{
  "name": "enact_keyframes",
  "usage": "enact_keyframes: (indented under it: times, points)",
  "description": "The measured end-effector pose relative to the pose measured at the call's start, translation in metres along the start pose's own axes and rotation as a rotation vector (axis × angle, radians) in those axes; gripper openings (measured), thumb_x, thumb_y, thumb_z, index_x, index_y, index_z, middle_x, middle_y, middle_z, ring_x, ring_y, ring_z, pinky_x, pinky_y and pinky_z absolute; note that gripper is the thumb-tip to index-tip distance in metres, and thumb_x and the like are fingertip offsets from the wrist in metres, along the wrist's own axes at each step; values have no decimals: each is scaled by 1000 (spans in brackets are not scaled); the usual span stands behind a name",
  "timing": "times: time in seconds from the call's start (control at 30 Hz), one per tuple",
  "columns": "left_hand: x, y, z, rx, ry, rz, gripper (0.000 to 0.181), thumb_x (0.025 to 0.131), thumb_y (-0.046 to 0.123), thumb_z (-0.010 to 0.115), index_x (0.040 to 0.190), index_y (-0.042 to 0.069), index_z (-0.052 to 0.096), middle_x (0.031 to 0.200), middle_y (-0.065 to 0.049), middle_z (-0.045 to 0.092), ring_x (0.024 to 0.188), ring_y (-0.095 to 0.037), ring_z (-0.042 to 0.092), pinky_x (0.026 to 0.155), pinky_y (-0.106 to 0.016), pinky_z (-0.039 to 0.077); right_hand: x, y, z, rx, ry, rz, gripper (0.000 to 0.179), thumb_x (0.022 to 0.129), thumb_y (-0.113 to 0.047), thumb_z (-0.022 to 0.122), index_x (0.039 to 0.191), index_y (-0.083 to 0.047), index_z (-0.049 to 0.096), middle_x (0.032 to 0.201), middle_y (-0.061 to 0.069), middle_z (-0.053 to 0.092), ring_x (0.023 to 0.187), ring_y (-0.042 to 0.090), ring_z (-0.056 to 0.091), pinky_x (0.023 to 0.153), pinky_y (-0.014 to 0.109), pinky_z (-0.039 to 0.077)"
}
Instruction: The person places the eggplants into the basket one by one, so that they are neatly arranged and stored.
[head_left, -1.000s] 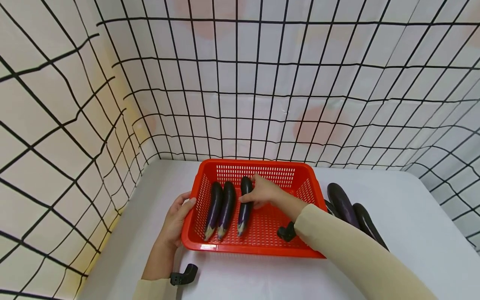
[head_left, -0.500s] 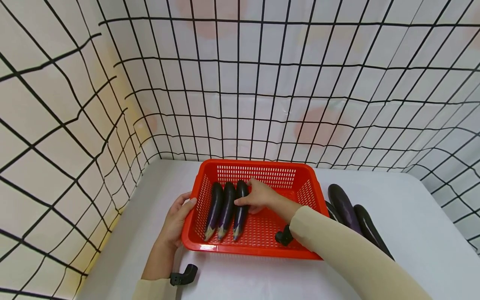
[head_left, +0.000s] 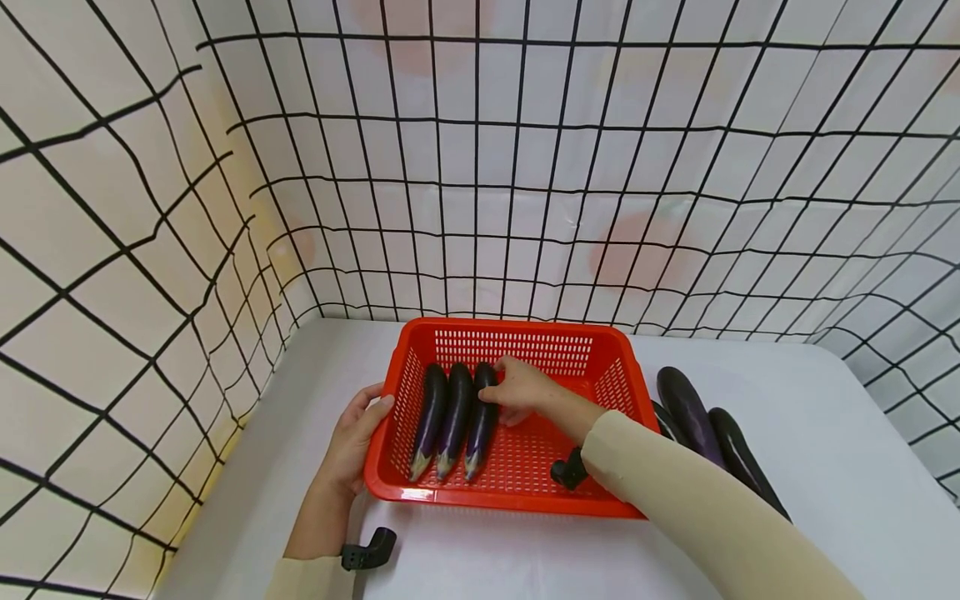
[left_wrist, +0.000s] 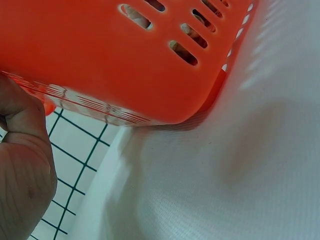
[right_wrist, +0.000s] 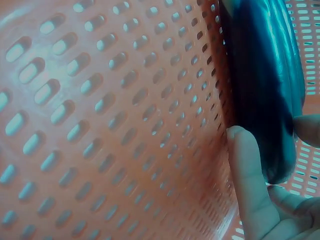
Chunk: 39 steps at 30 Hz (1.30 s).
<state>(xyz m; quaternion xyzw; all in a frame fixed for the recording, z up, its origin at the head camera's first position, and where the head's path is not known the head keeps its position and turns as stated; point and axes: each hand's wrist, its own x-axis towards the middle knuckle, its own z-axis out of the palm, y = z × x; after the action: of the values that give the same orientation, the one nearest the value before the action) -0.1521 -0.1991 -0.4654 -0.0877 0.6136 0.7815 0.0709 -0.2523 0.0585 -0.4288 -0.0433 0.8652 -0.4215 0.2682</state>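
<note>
A red plastic basket (head_left: 517, 502) with slotted walls sits on the white table. Inside, on its left side, three dark purple eggplants lie side by side: a left eggplant (head_left: 430, 417), a middle eggplant (head_left: 454, 421) and a right eggplant (head_left: 480, 429). My left hand (head_left: 352, 437) grips the basket's left rim; its fingers are partly hidden by the wall. My right hand (head_left: 528, 390) reaches into the basket and holds the right eggplant near its upper end, thumb on top. In the right wrist view, fingers (right_wrist: 245, 165) lie along both sides of that eggplant (right_wrist: 265, 90).
Outside the basket on the right lie more eggplants (head_left: 690, 417), partly hidden by the basket and the right sleeve (head_left: 675, 492). A black wire grid (head_left: 517, 183) stands behind and to the left of the table (head_left: 840, 433).
The right hand has moved the right eggplant leftward against the middle one. In the last half second, its thumb has drawn back slightly. The left hand has stayed on the rim.
</note>
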Motion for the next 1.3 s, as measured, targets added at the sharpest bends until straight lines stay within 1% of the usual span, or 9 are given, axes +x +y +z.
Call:
enact_keyframes:
  times: [0.27,0.5,0.67,0.77,0.97,1.03,1.1,1.2,1.3]
  points:
    - [0,0,0,-10,0,5,44,103,36,59,140,19,44,134,-15,61,110,-29,73,89,-47,61,-1,-1,0,-42,35,-13,62,94,-25,73,144,-4,44,105,20,71,68,27,75,63,39,65]
    - [0,0,0,-11,8,-2,47,101,39,62,141,20,44,136,-15,61,112,-31,73,90,-48,61,-2,-2,-1,-119,78,-16,62,93,-32,73,142,-4,47,101,16,71,69,25,74,63,37,65]
    - [0,0,0,-14,3,-1,46,102,38,61,140,19,45,134,-15,62,111,-30,73,90,-48,61,-3,-2,-3,-167,96,-30,64,93,-35,73,143,-4,48,88,9,69,68,23,70,61,32,62]
    - [1,0,0,-12,-9,3,44,103,36,59,140,19,44,132,-14,63,109,-29,74,89,-47,61,-4,-5,-6,-178,103,-35,65,93,-37,73,144,-6,47,81,11,68,64,23,65,59,32,58]
    - [1,1,-1,-14,-14,10,42,104,36,58,139,19,44,131,-13,64,108,-28,74,88,-46,62,-13,-11,-15,-236,129,-76,68,93,-41,70,147,-7,47,104,14,73,82,26,70,72,36,58]
    - [1,1,-1,-13,-12,7,42,103,37,58,139,19,44,131,-13,64,109,-28,74,88,-46,62,-18,-12,-20,-234,130,-88,68,94,-42,69,148,-8,45,103,15,73,84,27,70,71,35,57]
    - [1,1,-1,-13,-12,4,42,103,37,58,139,19,44,132,-13,64,109,-28,74,88,-46,62,-23,-13,-25,-193,119,-95,69,95,-41,68,149,-8,43,96,16,72,80,30,71,66,34,56]
    - [1,1,-1,-10,-13,4,42,104,37,58,139,19,44,131,-13,64,109,-28,74,88,-46,62,-34,-14,-34,-132,113,-113,69,95,-41,69,151,-9,41,94,16,71,76,26,69,64,32,55]
    - [0,1,-1,-8,-13,5,43,104,37,58,140,19,44,131,-13,64,108,-27,74,88,-46,62,-45,-14,-43,-68,109,-129,70,95,-41,70,151,-10,40,101,15,71,78,24,68,70,33,59]
